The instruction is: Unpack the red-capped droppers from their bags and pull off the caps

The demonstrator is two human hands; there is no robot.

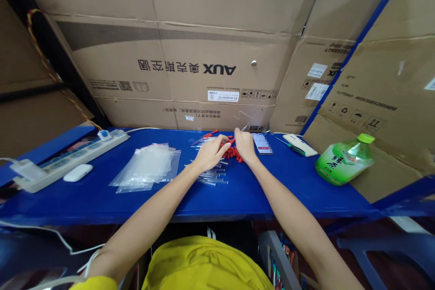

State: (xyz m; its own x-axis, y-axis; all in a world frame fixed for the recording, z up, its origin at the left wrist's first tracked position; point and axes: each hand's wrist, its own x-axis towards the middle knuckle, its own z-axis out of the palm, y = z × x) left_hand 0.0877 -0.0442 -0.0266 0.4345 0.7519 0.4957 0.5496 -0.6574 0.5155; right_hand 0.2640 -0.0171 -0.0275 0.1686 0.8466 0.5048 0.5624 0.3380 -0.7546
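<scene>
My left hand (211, 150) is over the left side of a pile of small red pieces (237, 157), its thumb and fingers curled in. What it holds, if anything, is too small to make out. My right hand (244, 146) has its fingers pinched at the pile's right side, and a thin clear tube (245, 128) sticks up from them. Beneath and in front of my left hand lie several loose clear tubes (211, 177). Behind it are more tubes and a few red-tipped sticks (210, 134).
Flat clear plastic bags (149, 165) lie at the left, near a white case (78, 172) and a power strip (81, 154). To the right are a lit phone (262, 143), a green-handled screwdriver (295, 148), a pale phone-shaped object (302, 144) and a green bottle (345, 161). Cardboard (190, 45) walls the back.
</scene>
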